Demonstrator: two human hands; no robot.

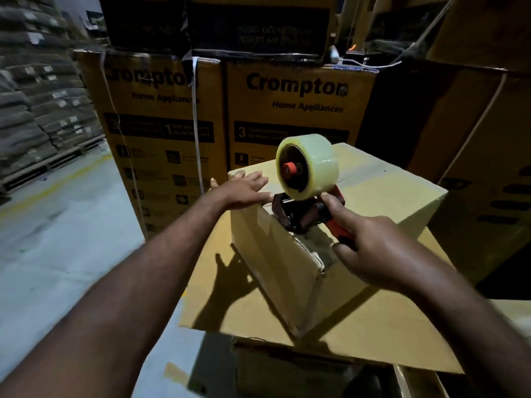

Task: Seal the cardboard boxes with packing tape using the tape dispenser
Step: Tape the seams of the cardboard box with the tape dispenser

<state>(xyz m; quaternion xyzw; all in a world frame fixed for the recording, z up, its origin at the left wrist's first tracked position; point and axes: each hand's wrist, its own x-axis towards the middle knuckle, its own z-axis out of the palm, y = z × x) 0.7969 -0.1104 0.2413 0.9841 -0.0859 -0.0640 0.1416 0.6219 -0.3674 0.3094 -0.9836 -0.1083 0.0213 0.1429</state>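
The right hand (pixel 370 248) grips the handle of the tape dispenser (pixel 304 214), whose head rests on the near top edge of the small cardboard box (pixel 388 191). The left hand (pixel 244 191) lies flat, fingers straight, on the box's top. The box stands on a larger carton (pixel 359 334), one corner close to its near edge.

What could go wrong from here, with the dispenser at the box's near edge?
1. The left hand lies flat on the small cardboard box, its fingers right beside the front of the tape dispenser. The cutter could nick them, or tape could catch them.
2. That box appears to sit loose on a larger cardboard box, steadied only by the flat hand. A pull on the handle by the right hand may slide or tip it.
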